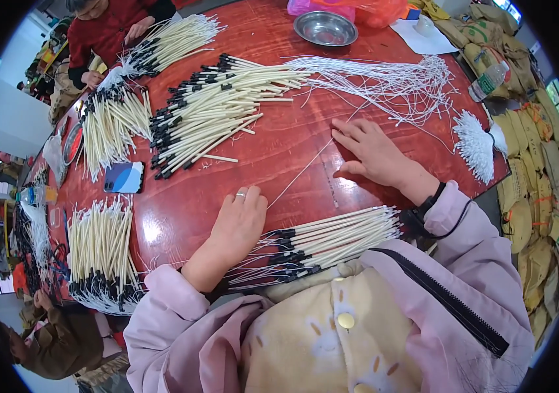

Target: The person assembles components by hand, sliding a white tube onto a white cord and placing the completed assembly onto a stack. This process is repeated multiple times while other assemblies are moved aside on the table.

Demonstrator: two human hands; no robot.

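Observation:
A single white cord point(301, 172) stretches slantwise across the red table between my two hands. At its lower end my left hand point(237, 219), with a ring on one finger, is closed on it; the fingertips are partly hidden. My right hand point(378, 154) rests on the table with fingers and thumb apart, its fingertips beside the cord's upper part. Beyond it lies a loose bunch of white cords point(384, 82). Close to my body is a row of cream rods point(338, 236) with black ends and white cords trailing left under my left wrist.
More black-ended cream rods point(220, 105) lie piled mid-table, others point(99, 242) at the left. Around the red table point(292, 157) are a phone point(123, 177), a metal bowl point(326, 29), a white cord bundle point(475, 145) and a plastic bottle point(489, 80). A co-worker point(106, 33) handles rods at far left.

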